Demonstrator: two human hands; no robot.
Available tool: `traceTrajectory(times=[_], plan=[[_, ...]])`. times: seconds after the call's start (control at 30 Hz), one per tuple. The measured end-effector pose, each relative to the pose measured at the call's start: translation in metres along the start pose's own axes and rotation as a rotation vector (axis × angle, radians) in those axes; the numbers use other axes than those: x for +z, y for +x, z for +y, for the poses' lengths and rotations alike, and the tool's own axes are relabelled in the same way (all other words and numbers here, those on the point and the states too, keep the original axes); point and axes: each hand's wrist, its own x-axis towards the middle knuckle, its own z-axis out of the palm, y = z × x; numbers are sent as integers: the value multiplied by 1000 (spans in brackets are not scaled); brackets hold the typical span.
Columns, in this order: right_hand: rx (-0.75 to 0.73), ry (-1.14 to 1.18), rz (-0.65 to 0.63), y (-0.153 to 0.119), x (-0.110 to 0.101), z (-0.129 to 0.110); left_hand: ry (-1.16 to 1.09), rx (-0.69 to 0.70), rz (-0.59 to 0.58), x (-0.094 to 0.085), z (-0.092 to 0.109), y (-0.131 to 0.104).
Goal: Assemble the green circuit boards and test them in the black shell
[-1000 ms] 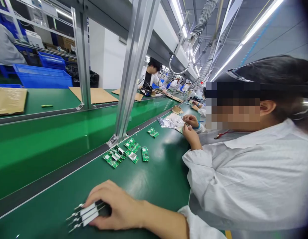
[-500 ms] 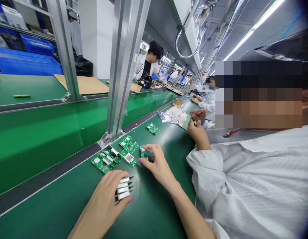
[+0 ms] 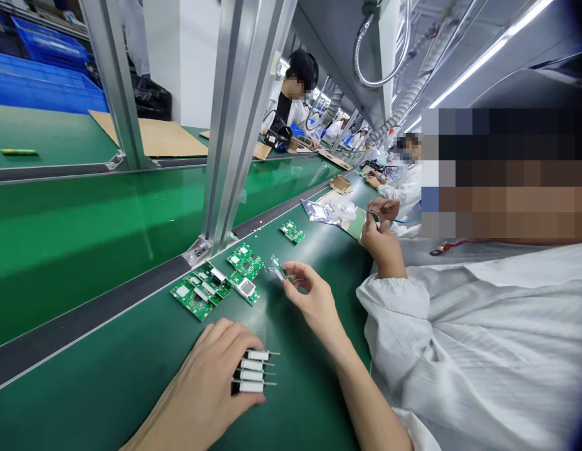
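Observation:
My left hand (image 3: 210, 376) is wrapped round a stack of circuit boards (image 3: 252, 374), seen edge-on with white blocks between them, low over the green bench. In a pinch of thumb and fingers, my right hand (image 3: 314, 294) holds a single small circuit board (image 3: 277, 268), tilted up on edge. To the left of that board lie several green circuit boards (image 3: 199, 294), some overlapping. One with a white-framed square part (image 3: 247, 288) is nearest my right hand. A further circuit board (image 3: 292, 232) lies alone, farther up the bench.
An aluminium post (image 3: 239, 125) rises from the bench's far edge. Clear plastic bags (image 3: 328, 210) and a tape roll (image 3: 340, 183) lie farther along. At right, a co-worker in a white smock (image 3: 478, 326) holds a small board. Beyond the green divider (image 3: 84, 238) is cardboard (image 3: 173, 139).
My right hand has lifted the small circuit board off the bench and tilted it on edge. My left hand, with its stack, has shifted slightly right and down in view.

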Motion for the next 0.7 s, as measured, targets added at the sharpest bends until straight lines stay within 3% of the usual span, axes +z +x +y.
traceTrajectory(times=[0.13, 0.2, 0.3, 0.4, 0.5, 0.6, 0.7], plan=[[28, 277, -405, -12, -11, -20, 90, -10, 112, 4, 6, -3], [53, 272, -581, -16, -14, -26, 163, 4, 196, 8, 6, -5], [42, 214, -714, -19, -14, -30, 252, 53, 290, 12, 4, -6], [-9, 192, -762, -19, -13, -28, 219, 52, 280, 12, 2, -4], [46, 213, -706, -14, -11, -21, 112, 21, 154, 8, 1, -1], [90, 161, -436, 0, -2, -13, 55, 2, 66, 2, 3, 0], [24, 63, -162, 24, 16, -9, 13, 19, 0, -4, 7, -1]])
